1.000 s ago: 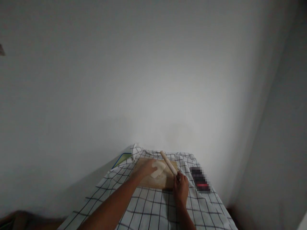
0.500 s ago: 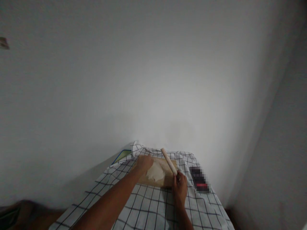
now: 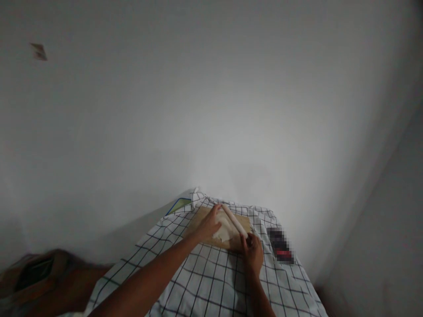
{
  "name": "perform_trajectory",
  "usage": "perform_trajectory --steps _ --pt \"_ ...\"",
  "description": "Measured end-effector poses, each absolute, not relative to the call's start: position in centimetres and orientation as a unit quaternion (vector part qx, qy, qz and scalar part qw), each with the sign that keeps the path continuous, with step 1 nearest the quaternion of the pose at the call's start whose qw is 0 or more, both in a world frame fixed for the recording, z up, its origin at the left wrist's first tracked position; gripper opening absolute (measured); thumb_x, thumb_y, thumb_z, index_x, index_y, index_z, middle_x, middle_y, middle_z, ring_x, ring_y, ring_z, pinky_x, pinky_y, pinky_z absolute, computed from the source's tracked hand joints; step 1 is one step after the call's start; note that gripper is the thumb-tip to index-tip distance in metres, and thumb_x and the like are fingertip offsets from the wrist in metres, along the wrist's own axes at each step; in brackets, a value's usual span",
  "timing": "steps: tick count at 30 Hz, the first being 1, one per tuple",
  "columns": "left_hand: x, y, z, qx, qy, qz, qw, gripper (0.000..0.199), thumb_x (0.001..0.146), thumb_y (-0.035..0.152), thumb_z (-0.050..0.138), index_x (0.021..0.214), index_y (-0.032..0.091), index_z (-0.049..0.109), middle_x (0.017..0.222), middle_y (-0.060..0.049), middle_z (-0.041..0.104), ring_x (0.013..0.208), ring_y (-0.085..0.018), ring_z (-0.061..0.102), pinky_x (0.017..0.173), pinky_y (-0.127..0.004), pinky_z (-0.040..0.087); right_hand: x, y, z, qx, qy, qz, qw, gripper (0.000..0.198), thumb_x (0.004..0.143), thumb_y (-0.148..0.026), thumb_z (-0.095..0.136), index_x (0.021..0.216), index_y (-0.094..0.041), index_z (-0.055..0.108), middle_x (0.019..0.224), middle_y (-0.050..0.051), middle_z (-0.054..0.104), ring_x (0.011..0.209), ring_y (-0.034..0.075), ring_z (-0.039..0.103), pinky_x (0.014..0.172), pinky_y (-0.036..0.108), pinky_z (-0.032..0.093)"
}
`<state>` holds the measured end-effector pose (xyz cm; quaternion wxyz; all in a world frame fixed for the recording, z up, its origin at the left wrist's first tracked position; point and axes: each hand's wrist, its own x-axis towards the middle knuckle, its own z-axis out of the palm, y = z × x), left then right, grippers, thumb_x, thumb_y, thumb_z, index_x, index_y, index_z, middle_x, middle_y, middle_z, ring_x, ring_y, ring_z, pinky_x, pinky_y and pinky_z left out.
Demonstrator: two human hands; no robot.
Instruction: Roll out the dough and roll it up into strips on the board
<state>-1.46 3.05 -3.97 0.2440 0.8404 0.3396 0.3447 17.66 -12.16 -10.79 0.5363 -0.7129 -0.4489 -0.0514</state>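
A pale rolling pin (image 3: 234,221) lies slantwise over the right side of a flat, off-white sheet of dough (image 3: 224,230). Under the dough is a wooden board (image 3: 199,216). My right hand (image 3: 253,254) is closed around the pin's near end, at the board's right front corner. My left hand (image 3: 209,223) is over the left part of the dough, thumb and fingers spread apart. Its fingertips reach to the pin's far end; whether they touch it I cannot tell. Part of the dough is hidden beneath my left hand.
A white cloth with dark grid lines (image 3: 211,273) covers the table. To the right lies a dark, blurred-out object with a red band (image 3: 280,245). A green item with a blue edge (image 3: 179,205) shows at the back left. A pale wall (image 3: 211,110) rises behind the table.
The pin's far end has come down from a raised tilt toward the dough. My left hand has left the board's far left, opened, and moved right toward the pin. The view has shifted slightly.
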Motion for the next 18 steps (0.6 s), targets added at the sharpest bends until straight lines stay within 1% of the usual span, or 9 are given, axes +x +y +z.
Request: perform_trajectory --steps 2,3,5,7,9,11,13,15,18 --pt "-2.1 3.0 -4.9 0.856 0.324 0.296 0.273 0.100 0.078 0.014 0.065 0.166 0.020 0.018 0.157 -0.014 0.054 0.137 -0.023 0.058 0.117 -0.035 0.044 17.9 -12.2 -10.9 -0.718 -0.429 -0.042 0.546 0.055 0.097 -0.070 0.049 0.107 -0.021 0.071 0.105 0.012 0.075 0.098 0.028 0.068 0.084 0.037 0.051" --pt "-2.6 3.1 -5.2 0.866 0.318 0.267 0.277 0.102 0.077 0.018 0.068 0.167 0.020 0.019 0.157 -0.013 0.055 0.138 -0.023 0.057 0.117 -0.035 0.044 18.0 -12.1 -11.0 -0.721 -0.418 -0.033 0.552 0.055 0.096 -0.071 0.050 0.108 -0.022 0.071 0.105 0.012 0.075 0.098 0.029 0.069 0.084 0.037 0.052" --pt "-3.7 3.2 -5.3 0.885 0.314 0.216 0.266 0.090 0.077 0.025 0.072 0.161 0.021 0.038 0.159 -0.011 0.055 0.143 -0.024 0.055 0.121 -0.036 0.041 18.2 -12.0 -11.1 -0.724 -0.392 -0.011 0.568 0.057 0.095 -0.072 0.049 0.110 -0.021 0.071 0.107 0.012 0.075 0.098 0.030 0.069 0.083 0.038 0.052" --pt "-4.3 3.1 -5.2 0.897 0.317 0.186 0.245 0.068 0.078 0.033 0.074 0.145 0.023 0.061 0.159 -0.009 0.056 0.146 -0.025 0.052 0.125 -0.037 0.036 18.4 -11.8 -11.2 -0.726 -0.372 0.012 0.578 0.059 0.095 -0.072 0.049 0.112 -0.020 0.071 0.107 0.012 0.076 0.098 0.030 0.070 0.082 0.038 0.052" --pt "-4.1 2.8 -5.3 0.895 0.332 0.192 0.230 0.054 0.081 0.037 0.074 0.133 0.025 0.070 0.157 -0.007 0.058 0.146 -0.025 0.052 0.127 -0.037 0.032 18.5 -11.6 -11.3 -0.720 -0.375 0.023 0.583 0.060 0.094 -0.073 0.051 0.111 -0.020 0.071 0.107 0.013 0.076 0.097 0.030 0.070 0.082 0.037 0.052" --pt "-3.3 2.4 -5.5 0.884 0.351 0.216 0.221 0.052 0.082 0.037 0.073 0.132 0.024 0.071 0.155 -0.008 0.060 0.146 -0.025 0.052 0.128 -0.037 0.031 18.6 -11.6 -11.3 -0.710 -0.385 0.025 0.588 0.060 0.093 -0.074 0.052 0.110 -0.019 0.071 0.106 0.013 0.075 0.096 0.030 0.070 0.083 0.037 0.052" --pt "-2.4 2.1 -5.5 0.866 0.377 0.241 0.222 0.050 0.084 0.032 0.070 0.132 0.019 0.070 0.152 -0.011 0.063 0.144 -0.026 0.054 0.126 -0.036 0.033 18.6 -11.8 -11.3 -0.703 -0.387 0.028 0.596 0.061 0.094 -0.074 0.051 0.110 -0.019 0.071 0.107 0.013 0.075 0.096 0.029 0.070 0.083 0.037 0.052" --pt "-1.7 2.1 -4.9 0.842 0.407 0.272 0.227 0.046 0.091 0.027 0.059 0.135 0.017 0.067 0.148 -0.013 0.065 0.141 -0.025 0.056 0.123 -0.035 0.037 18.7 -12.0 -11.3 -0.704 -0.384 0.024 0.596 0.062 0.095 -0.075 0.049 0.111 -0.019 0.071 0.107 0.013 0.075 0.096 0.029 0.070 0.082 0.036 0.052" --pt "-1.9 2.5 -2.6 0.798 0.441 0.344 0.225 0.044 0.101 0.025 0.040 0.138 0.018 0.063 0.137 -0.012 0.071 0.133 -0.023 0.059 0.117 -0.035 0.043 18.5 -11.9 -11.1 -0.713 -0.409 -0.020 0.570 0.063 0.096 -0.076 0.047 0.109 -0.020 0.072 0.104 0.013 0.075 0.095 0.029 0.069 0.080 0.036 0.051"
